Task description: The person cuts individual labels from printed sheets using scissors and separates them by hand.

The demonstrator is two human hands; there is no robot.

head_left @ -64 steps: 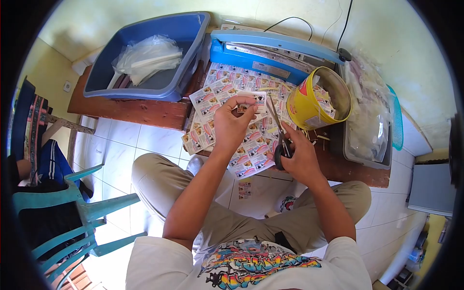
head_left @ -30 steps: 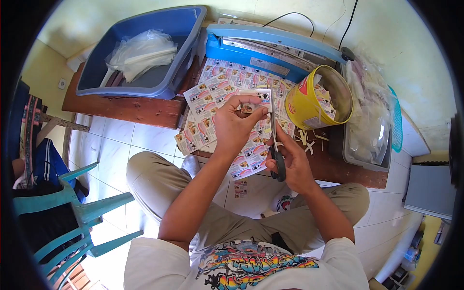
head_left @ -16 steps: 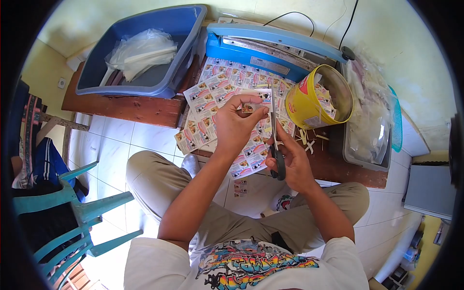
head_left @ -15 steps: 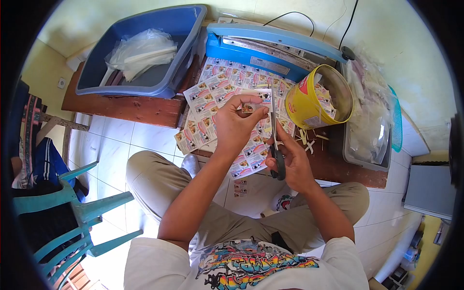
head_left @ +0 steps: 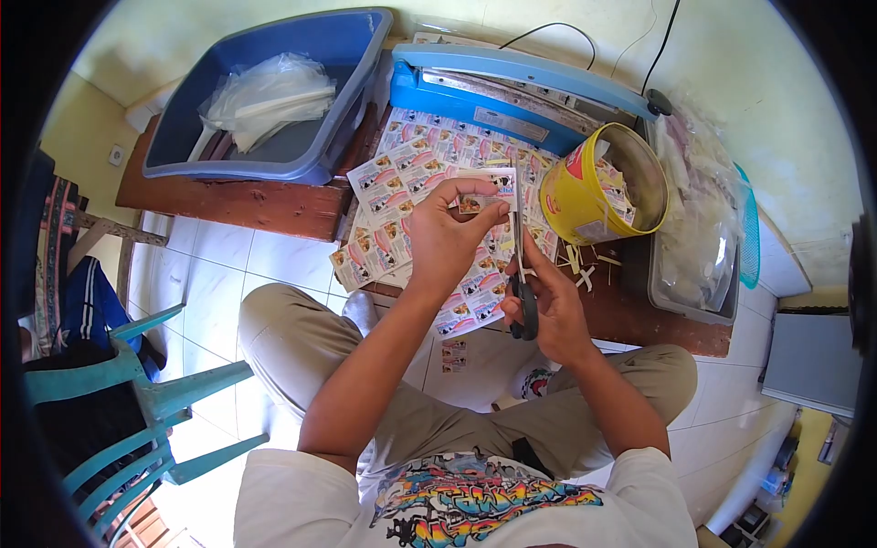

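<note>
My left hand [head_left: 449, 228] pinches a small printed label [head_left: 501, 185] between thumb and fingers. My right hand [head_left: 554, 310] is closed round the black handles of the scissors [head_left: 525, 306], whose blades point away from me along the label's right edge. Under both hands lie printed label sheets [head_left: 379, 251], overlapping on the wooden bench. Just right of the blades stands a yellow tub [head_left: 568, 203], tilted in view, with printed scraps inside. Thin paper offcuts [head_left: 585, 269] are scattered beside it.
A blue basin [head_left: 352, 137] with clear plastic bags sits at the back left. Behind the sheets is a blue sealer [head_left: 493, 121] with a long arm. A grey tray [head_left: 694, 310] of plastic bags stands right, and a green chair [head_left: 174, 395] at the lower left.
The scissors have swung from a slant to nearly straight along the label's right edge since the earliest frame. The camera view has shifted slightly. Over the last half second, the hands have barely moved.
</note>
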